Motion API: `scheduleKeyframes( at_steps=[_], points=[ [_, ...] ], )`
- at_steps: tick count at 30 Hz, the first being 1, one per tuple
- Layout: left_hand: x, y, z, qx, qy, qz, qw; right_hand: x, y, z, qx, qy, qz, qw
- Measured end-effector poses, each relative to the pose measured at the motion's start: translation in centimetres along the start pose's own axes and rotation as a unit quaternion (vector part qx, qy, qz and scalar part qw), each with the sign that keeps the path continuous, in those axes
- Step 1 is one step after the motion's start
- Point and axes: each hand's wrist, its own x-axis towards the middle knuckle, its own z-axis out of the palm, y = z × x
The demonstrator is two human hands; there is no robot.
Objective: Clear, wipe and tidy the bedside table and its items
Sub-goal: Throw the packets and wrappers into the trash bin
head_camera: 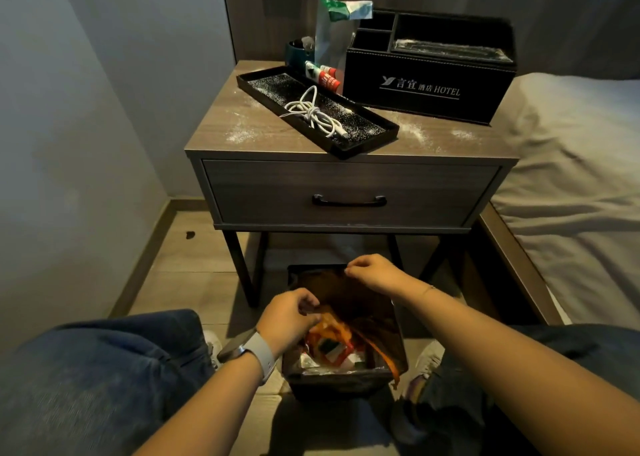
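Observation:
A wooden bedside table (242, 133) dusted with white powder stands ahead. On it lie a black tray (263, 86) with a coiled white cable (317, 114), a red and white tube (325, 76), an upright silver and green packet (334, 29), a dark cup (294, 51) and a black hotel organiser box (426, 88). On the floor between my knees sits a small dark bin (343, 381) lined with an orange bag (346, 303) and holding wrappers. My left hand (289, 320) pinches the bag's near left edge. My right hand (374, 272) pinches its far edge.
A bed with grey sheets (571, 164) runs along the right, its wooden frame close to the table. A grey wall (69, 126) closes the left side. The table's drawer (349, 192) is closed. A dark spot (189, 235) marks the floor at left.

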Motion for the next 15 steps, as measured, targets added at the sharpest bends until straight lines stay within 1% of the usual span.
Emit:
scheduleKeyframes(
  at_steps=[3,5,7,11,13,15],
  points=[
    [0.4,0.3,-0.9,-0.003,0.029,0.005,1.000,-1.1,-0.2,-1.4,-0.019,-0.013,-0.021,1.000],
    [0.5,0.7,-1.6,-0.009,0.044,0.013,0.999,-2.4,-0.3,-2.4,-0.061,-0.008,-0.050,0.997],
    [0.3,1.7,-2.4,-0.028,0.055,0.030,0.998,-4.1,-0.6,-3.5,-0.089,-0.001,-0.084,0.992],
    [-0.1,4.7,-4.9,-0.069,0.072,0.077,0.992,-7.7,-2.4,-5.8,-0.095,0.001,-0.138,0.986],
    [0.0,6.7,-6.5,-0.085,0.082,0.108,0.987,-8.9,-4.0,-6.9,-0.099,0.019,-0.162,0.982],
    [0.3,8.8,-8.3,-0.097,0.086,0.130,0.983,-9.7,-5.9,-8.0,-0.092,0.054,-0.194,0.975]
  ],
)
